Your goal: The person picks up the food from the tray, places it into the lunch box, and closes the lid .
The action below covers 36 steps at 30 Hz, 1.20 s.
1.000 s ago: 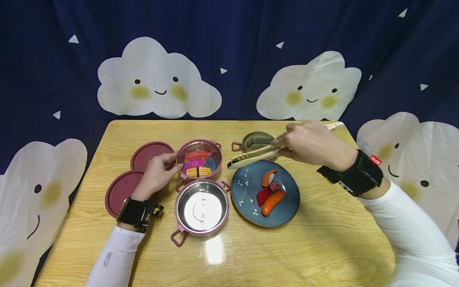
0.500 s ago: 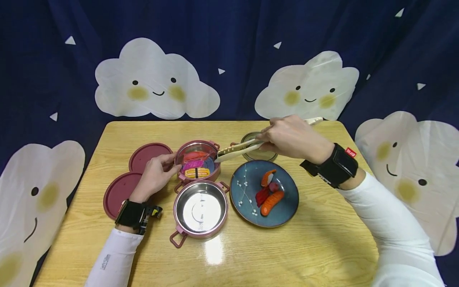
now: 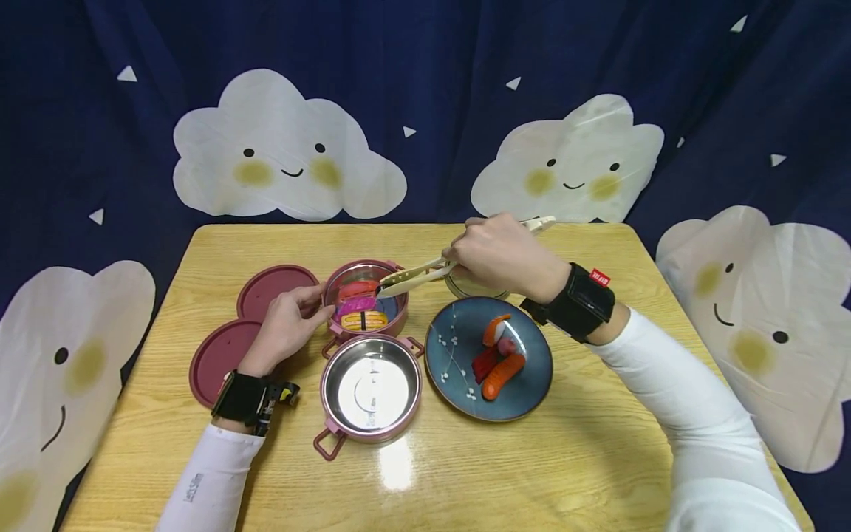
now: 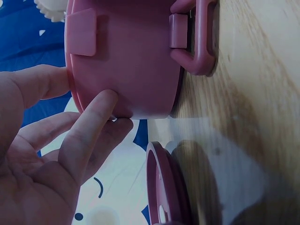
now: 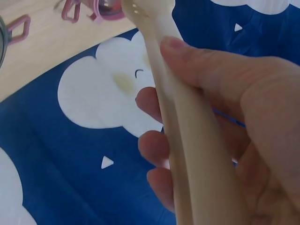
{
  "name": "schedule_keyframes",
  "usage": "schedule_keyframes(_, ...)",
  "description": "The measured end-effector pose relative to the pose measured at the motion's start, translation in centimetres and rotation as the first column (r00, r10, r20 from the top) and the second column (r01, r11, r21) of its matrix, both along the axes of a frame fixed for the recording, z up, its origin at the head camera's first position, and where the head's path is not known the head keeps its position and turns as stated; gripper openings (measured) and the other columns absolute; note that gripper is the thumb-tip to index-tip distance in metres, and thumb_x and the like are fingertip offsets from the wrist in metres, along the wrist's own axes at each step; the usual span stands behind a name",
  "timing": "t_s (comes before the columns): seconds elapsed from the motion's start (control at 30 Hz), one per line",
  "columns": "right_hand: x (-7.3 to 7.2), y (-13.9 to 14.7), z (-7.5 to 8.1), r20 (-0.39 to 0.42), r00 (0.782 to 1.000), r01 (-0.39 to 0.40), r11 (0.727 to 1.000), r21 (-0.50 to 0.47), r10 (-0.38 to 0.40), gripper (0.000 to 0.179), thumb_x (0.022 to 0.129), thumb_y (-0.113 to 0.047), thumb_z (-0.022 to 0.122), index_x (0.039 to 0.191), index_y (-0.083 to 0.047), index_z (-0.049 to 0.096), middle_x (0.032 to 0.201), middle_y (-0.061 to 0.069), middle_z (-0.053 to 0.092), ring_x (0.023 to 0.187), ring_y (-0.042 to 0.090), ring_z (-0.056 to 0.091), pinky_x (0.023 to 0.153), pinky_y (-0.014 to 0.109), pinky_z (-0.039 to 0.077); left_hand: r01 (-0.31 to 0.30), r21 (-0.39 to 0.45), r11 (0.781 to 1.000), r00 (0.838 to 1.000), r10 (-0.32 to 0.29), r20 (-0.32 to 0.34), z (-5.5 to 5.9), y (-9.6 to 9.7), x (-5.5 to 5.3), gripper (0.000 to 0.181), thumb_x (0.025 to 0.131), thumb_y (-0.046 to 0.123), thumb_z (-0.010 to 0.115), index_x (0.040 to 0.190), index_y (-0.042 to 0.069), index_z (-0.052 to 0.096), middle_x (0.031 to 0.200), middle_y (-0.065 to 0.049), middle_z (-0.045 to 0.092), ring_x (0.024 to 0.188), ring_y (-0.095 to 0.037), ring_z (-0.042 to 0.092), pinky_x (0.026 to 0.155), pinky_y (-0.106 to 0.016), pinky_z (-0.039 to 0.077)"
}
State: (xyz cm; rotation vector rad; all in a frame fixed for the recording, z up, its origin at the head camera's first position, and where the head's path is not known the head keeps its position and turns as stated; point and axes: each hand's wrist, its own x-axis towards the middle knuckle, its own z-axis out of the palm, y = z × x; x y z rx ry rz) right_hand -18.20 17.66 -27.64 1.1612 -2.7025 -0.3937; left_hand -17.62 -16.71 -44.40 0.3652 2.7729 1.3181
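My right hand (image 3: 495,255) grips cream-coloured tongs (image 3: 415,278), thumb on one side and fingers on the other in the right wrist view. The tong tips reach inside the far pink pot (image 3: 401,318), beside a red toy sushi piece (image 3: 357,287). A small dark spot shows at the tips; I cannot tell what it is. A magenta piece (image 3: 356,305) and a yellow one with a black band (image 3: 363,320) lie there too. My left hand (image 3: 287,325) touches the pot's left side with fairly straight fingers and thumb, as the left wrist view shows.
A second pink pot (image 3: 417,384) with a bare steel inside stands in front. A blue plate (image 3: 447,380) to its right holds several toy pieces. Two dark pink lids (image 3: 275,284) lie at left. A round lidded container (image 3: 475,288) sits partly behind my right hand.
My right hand has swung left with the tongs, from above the plate's far edge to the far pot, and the tips have gone inside it. My left hand stays at the pot's side.
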Motion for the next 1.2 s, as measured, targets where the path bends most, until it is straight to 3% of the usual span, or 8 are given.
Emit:
schedule_keyframes(0.33, -0.2, -1.9, -1.9, -0.024, 0.999, -0.023, 1.000, 0.009, 0.023, 0.012, 0.088, -0.012, 0.073, 0.078, -0.019, 0.075, 0.071, 0.000, 0.072, 0.068, 0.022, 0.064, 0.051, 0.038, 0.053, 0.002, 0.011, 1.000, 1.000, -0.002, -0.002, -0.1, 0.0, 0.0, 0.050, 0.102, 0.017, 0.071, 0.147, -0.002, 0.059, 0.137, -0.028, 0.068, 0.127, -0.044, 0.067, 0.106, -0.059, 0.057)
schedule_keyframes(0.87, -0.9, -3.4, -2.9, -0.107, 0.994, -0.001, 0.997, 0.081, 0.010, 0.015, 0.090, -0.032, 0.084, 0.087, -0.017, 0.082, 0.074, 0.000, 0.075, 0.068, 0.020, 0.065, 0.053, 0.037, 0.057, -0.003, 0.004, 1.000, 1.000, 0.003, 0.006, -0.1, -0.1, -0.2, 0.051, 0.102, 0.017, 0.070, 0.148, -0.002, 0.058, 0.142, -0.028, 0.065, 0.130, -0.044, 0.065, 0.109, -0.059, 0.055)
schedule_keyframes(1.03, -0.9, -3.7, -3.1, -0.144, 0.989, -0.010, 0.995, 0.098, 0.024, 0.009, 0.090, -0.022, 0.082, 0.083, -0.017, 0.081, 0.072, 0.001, 0.074, 0.066, 0.020, 0.064, 0.053, 0.036, 0.056, 0.000, 0.002, 1.000, 1.000, 0.000, 0.012, -0.2, -0.1, -0.1, 0.051, 0.102, 0.017, 0.070, 0.148, -0.002, 0.058, 0.144, -0.028, 0.064, 0.131, -0.045, 0.064, 0.109, -0.059, 0.055)
schedule_keyframes(1.2, -0.8, -4.0, -3.2, -0.172, 0.984, -0.037, 0.996, 0.081, 0.050, 0.019, 0.092, -0.010, 0.076, 0.074, -0.018, 0.077, 0.069, 0.001, 0.073, 0.064, 0.021, 0.063, 0.051, 0.036, 0.054, -0.001, 0.003, 1.000, 1.000, 0.001, 0.010, -0.1, -0.1, -0.1, 0.051, 0.102, 0.017, 0.070, 0.148, -0.002, 0.058, 0.143, -0.028, 0.064, 0.130, -0.045, 0.065, 0.108, -0.059, 0.056)
